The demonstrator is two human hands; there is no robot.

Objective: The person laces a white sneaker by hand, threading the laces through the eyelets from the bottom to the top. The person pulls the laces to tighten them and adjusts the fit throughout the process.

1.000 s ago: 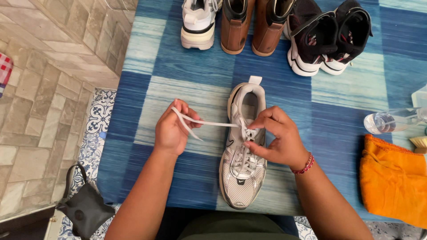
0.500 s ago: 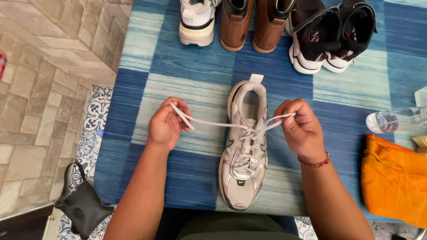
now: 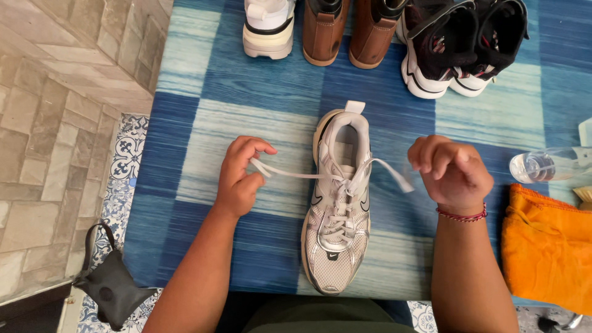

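Drawn wider apart now, left hand (image 3: pixel 239 179) pinching one white lace end (image 3: pixel 290 173), right hand (image 3: pixel 451 172) fisted mid-frame gripping the other; uneven tension risks dragging the silver sneaker (image 3: pixel 338 203) sideways.

Your surface (image 3: pixel 203 92) is a blue check-pattern top. Btwn your hands, directly on it: silver/white sneaker (image 3: pixel 336 234), toe twd you. Far edge, beyond both hands: white sneaker (image 3: pixel 268 28), pair of brown boots (image 3: pixel 348 31), pair of black sneakers (image 3: pixel 462 43). Right of your right hand (image 3: pixel 450 172): clear plastic bottle (image 3: pixel 542 166) lying on its side, orange cloth (image 3: pixel 546 246) just below it.
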